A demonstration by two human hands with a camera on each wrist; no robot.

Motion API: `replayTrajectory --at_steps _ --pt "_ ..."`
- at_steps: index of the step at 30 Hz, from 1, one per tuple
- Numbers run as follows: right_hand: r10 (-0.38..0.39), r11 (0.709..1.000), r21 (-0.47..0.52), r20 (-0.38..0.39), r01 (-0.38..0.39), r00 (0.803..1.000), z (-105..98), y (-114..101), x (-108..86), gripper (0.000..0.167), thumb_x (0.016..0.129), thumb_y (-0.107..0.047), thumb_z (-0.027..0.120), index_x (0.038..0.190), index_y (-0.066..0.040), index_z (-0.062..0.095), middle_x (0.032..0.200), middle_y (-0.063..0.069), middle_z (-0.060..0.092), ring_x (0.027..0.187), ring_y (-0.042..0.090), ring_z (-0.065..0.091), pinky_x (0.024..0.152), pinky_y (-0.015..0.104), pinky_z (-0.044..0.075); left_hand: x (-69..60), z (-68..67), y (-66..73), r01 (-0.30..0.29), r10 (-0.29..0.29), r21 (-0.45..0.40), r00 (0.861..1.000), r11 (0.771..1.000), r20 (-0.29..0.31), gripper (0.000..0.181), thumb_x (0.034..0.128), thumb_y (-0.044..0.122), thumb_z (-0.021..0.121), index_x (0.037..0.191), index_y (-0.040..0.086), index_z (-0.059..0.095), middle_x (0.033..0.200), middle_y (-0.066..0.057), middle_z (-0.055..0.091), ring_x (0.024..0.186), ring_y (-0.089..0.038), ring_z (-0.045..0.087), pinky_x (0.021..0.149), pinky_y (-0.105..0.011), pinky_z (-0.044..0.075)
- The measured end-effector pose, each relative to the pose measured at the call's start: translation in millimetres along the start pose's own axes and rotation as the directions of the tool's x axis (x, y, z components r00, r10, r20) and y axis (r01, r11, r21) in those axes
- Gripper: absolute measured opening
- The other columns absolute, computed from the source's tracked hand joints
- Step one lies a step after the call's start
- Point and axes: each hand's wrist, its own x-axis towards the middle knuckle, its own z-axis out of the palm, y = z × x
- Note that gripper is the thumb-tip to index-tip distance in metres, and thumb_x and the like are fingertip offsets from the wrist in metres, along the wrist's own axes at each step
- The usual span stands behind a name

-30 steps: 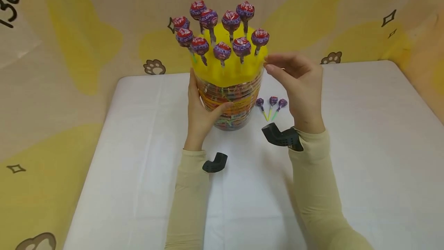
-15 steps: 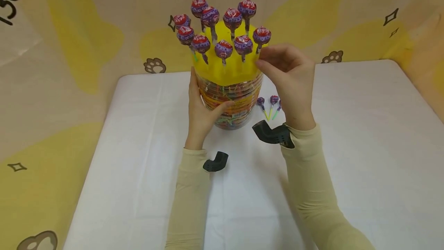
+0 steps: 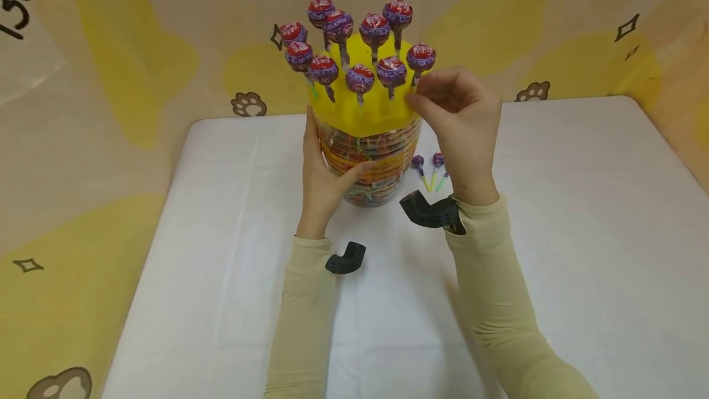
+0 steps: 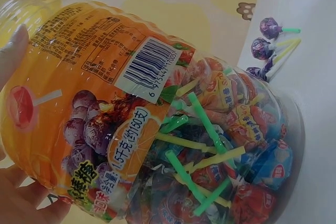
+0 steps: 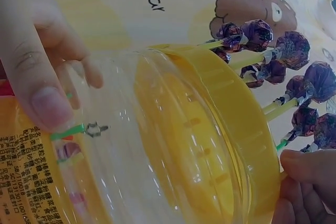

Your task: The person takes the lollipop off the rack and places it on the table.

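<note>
The left hand (image 3: 323,183) grips the side of a clear jar (image 3: 382,159), thumb across its orange label (image 4: 79,108). Several purple-and-red lollipops (image 3: 391,71) stand upright in the jar's yellow lid (image 3: 354,117). At the lid's right edge, the right hand (image 3: 468,122) has thumb and forefinger together at the stick of the rightmost lollipop (image 3: 421,57). The right wrist view shows its thumb (image 5: 304,166) against the lid rim (image 5: 231,98), with the pinched stick mostly hidden. Wrapped candies (image 4: 252,124) and coloured sticks lie inside the jar.
Three loose lollipops (image 3: 438,159) lie on the white tabletop (image 3: 232,276) right of the jar, one partly behind the right wrist. A yellow patterned cloth (image 3: 183,36) hangs behind the table. Black wrist devices (image 3: 429,209) sit at both cuffs.
The right hand has moved left from beside the lid to the rightmost lollipop's stick. The left hand keeps its grip, while jar and lollipops have shifted very slightly right in view.
</note>
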Motion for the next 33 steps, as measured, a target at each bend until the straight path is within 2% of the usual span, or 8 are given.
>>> replayTrajectory --at_steps 11,16,18,22,29,33 --pt "-0.062 0.996 -0.065 -0.033 0.059 0.998 1.1 -1.9 0.4 0.011 0.079 0.002 0.073 0.088 0.006 0.071 0.086 0.008 0.069 0.079 0.020 0.065 0.079 0.029 0.055 0.0 1.1 -1.7 0.006 -0.006 -0.014 1.000 1.000 0.001 0.106 0.0792 0.023 0.078 0.153 0.016 0.001 0.156 -0.002 0.013 0.141 -0.015 0.016 0.115 -0.040 0.017" --pt "-0.037 0.999 -0.021 -0.053 0.036 0.998 -0.5 -4.2 0.6 0.010 0.080 0.000 0.073 0.090 0.004 0.072 0.088 0.008 0.069 0.082 0.022 0.065 0.081 0.029 0.055 0.1 1.5 -1.7 -0.004 0.004 -0.019 1.000 1.000 0.003 0.107 0.0787 0.022 0.078 0.153 0.016 0.001 0.156 -0.003 0.013 0.141 -0.015 0.016 0.115 -0.040 0.017" --pt "0.004 1.000 0.030 -0.064 -0.002 0.998 -1.8 -5.6 1.2 0.010 0.080 0.000 0.073 0.089 0.002 0.072 0.089 0.010 0.069 0.084 0.022 0.065 0.083 0.029 0.054 0.1 1.7 -1.5 -0.010 0.010 -0.019 1.000 1.000 0.003 0.107 0.0787 0.022 0.078 0.153 0.015 0.001 0.156 -0.003 0.013 0.141 -0.015 0.016 0.115 -0.040 0.017" --pt "0.027 0.994 0.111 -0.073 -0.019 0.997 -5.2 -5.9 2.5 0.010 0.079 0.002 0.073 0.089 0.002 0.073 0.089 0.012 0.068 0.084 0.024 0.065 0.083 0.029 0.054 0.4 2.1 -1.6 -0.015 0.016 -0.017 1.000 1.000 0.001 0.107 0.0785 0.022 0.078 0.153 0.016 0.001 0.156 -0.003 0.013 0.141 -0.015 0.016 0.115 -0.040 0.018" --pt "0.067 0.976 0.213 -0.071 -0.051 0.995 -16.2 -1.5 -0.4 0.011 0.078 0.004 0.073 0.089 0.006 0.072 0.087 0.015 0.067 0.081 0.028 0.063 0.077 0.029 0.056 0.1 1.2 -0.9 -0.027 0.027 -0.005 1.000 1.000 0.002 0.108 0.0782 0.022 0.079 0.153 0.016 0.001 0.156 -0.003 0.012 0.141 -0.015 0.016 0.115 -0.040 0.018" --pt "0.084 0.972 0.224 -0.076 -0.065 0.994 -24.7 3.8 -5.9 0.010 0.078 0.005 0.073 0.087 0.008 0.071 0.084 0.015 0.067 0.077 0.028 0.063 0.073 0.027 0.056 0.2 0.1 -0.8 -0.042 0.042 -0.007 0.999 0.999 0.001 0.109 0.0779 0.020 0.079 0.153 0.015 0.000 0.156 -0.003 0.012 0.141 -0.015 0.016 0.115 -0.039 0.017"
